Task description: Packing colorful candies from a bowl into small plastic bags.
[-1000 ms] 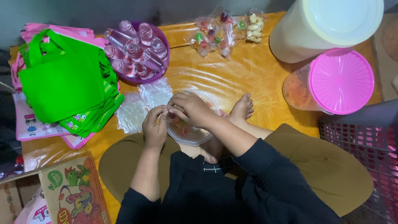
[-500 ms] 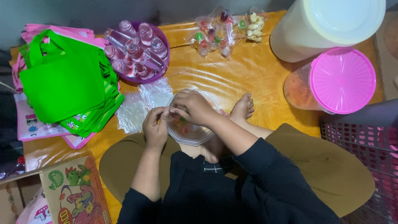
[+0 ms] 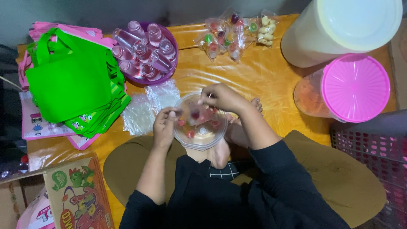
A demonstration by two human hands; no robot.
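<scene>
Left hand (image 3: 164, 126): closed on the left rim of the clear lid (image 3: 200, 121).
Right hand (image 3: 222, 97): fingers pinched over the lid's far edge, apparently on a small candy.
Lid: flat, between both hands, above the foot (image 3: 221, 148).
Nearer: left hand.
Plastic bags (image 3: 149, 105): just left.

Green bags (image 3: 70, 82) lie stacked on pink bags (image 3: 46, 127) at the left of the orange mat (image 3: 263, 72). Beside them a purple bowl (image 3: 169, 72) holds small clear bottles (image 3: 142, 51). Flat clear packets (image 3: 150, 106) lie below it. Filled candy packets (image 3: 235, 32) sit at the far edge. At the right stand a white-lidded jar (image 3: 339, 32), a pink-lidded jar (image 3: 354, 87) and a pink basket (image 3: 373, 148). A printed box (image 3: 78, 195) is at lower left
</scene>
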